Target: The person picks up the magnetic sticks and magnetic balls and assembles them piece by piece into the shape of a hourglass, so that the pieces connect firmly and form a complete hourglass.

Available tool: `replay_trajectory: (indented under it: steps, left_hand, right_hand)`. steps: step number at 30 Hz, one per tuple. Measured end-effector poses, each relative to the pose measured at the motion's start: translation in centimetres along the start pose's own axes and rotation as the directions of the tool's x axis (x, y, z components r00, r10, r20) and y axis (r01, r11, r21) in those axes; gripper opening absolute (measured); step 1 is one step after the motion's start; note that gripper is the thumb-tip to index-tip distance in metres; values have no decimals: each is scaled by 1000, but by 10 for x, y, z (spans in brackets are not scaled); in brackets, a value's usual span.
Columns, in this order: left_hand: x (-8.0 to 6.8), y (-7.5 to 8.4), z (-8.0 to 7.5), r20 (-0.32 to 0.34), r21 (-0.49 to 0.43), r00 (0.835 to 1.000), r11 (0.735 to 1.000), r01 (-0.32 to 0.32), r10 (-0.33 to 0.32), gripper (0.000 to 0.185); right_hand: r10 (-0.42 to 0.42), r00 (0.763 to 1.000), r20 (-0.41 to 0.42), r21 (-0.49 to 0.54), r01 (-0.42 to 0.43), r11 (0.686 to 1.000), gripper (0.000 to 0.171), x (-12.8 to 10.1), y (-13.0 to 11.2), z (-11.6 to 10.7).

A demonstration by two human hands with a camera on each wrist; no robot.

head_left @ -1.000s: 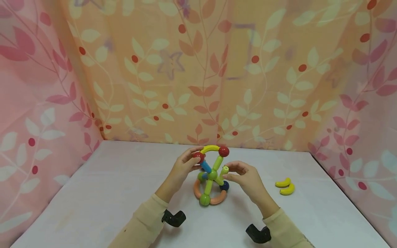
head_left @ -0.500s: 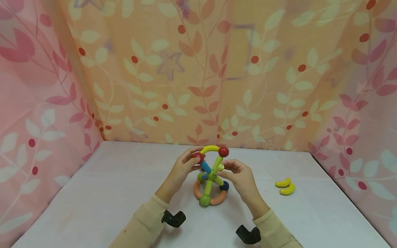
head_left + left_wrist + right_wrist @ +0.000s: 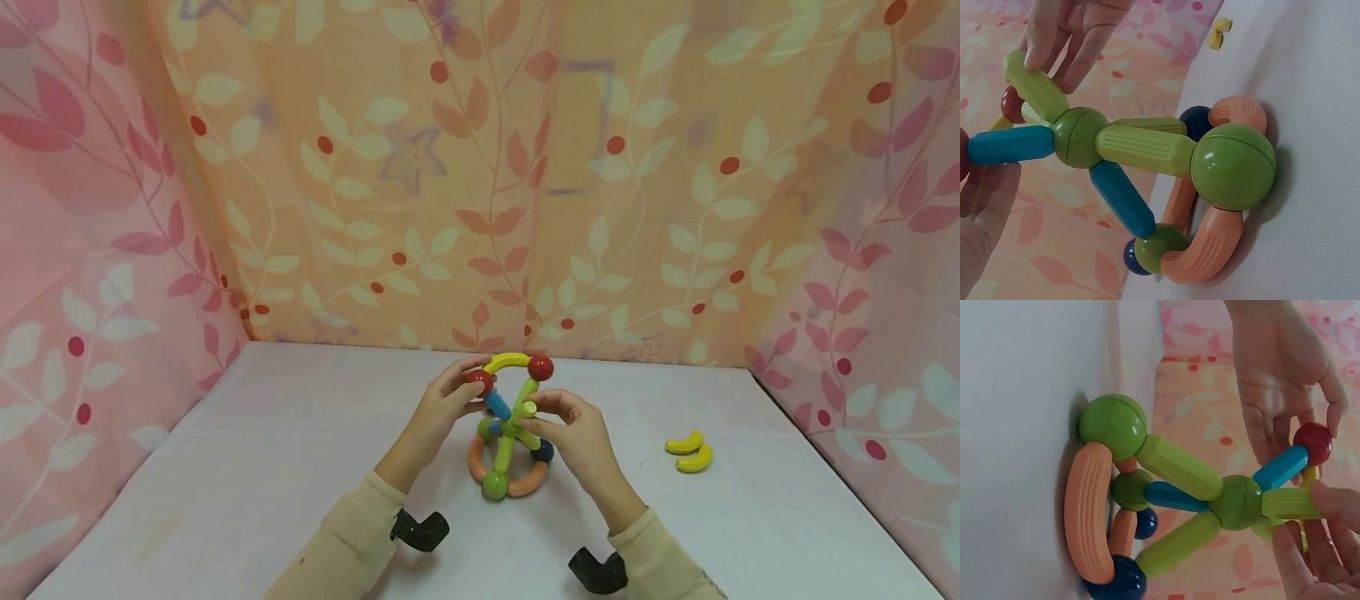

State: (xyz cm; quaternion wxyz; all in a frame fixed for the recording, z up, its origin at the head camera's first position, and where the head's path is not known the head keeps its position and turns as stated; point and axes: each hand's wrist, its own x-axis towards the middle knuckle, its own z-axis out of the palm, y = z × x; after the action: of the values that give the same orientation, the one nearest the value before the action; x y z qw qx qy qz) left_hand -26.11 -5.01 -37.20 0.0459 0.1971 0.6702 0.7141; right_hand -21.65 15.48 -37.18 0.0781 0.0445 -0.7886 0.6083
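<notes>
Count: 2 hands, left hand (image 3: pixel 442 404) and right hand (image 3: pixel 577 433). 1 toy structure (image 3: pixel 510 425). In it: 2 red balls (image 3: pixel 541 367), 3 green balls (image 3: pixel 1233 165), 2 dark blue balls (image 3: pixel 1116 581), 2 blue rods (image 3: pixel 1121 199), 1 yellow curved piece (image 3: pixel 507 361). 2 loose yellow curved pieces (image 3: pixel 690 451), right side of frame.

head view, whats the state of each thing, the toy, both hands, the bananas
toy: upright on the table, rods and balls joined, orange ring at its base
left hand: pinches the red ball
right hand: pinches a loose-ended green rod
bananas: two, lying untouched
</notes>
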Motion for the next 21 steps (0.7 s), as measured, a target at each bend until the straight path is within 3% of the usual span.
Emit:
replay_trajectory:
  steps: [6,11,21]
  left_hand:
    - [2,0,0,12,2,1000,1000,2,-2,41]
    - [2,1,-2,2,-4,1000,1000,8,-8,40]
    - [2,-2,-4,12,-2,1000,1000,5,-5,41]
  right_hand:
    - [-37,999,-10,-33,37,999,35,0,2,-23]
    - [65,996,-61,-88,-70,994,36,22,13,-37]
    - [134,988,77,-129,-124,984,35,80,49,-10]
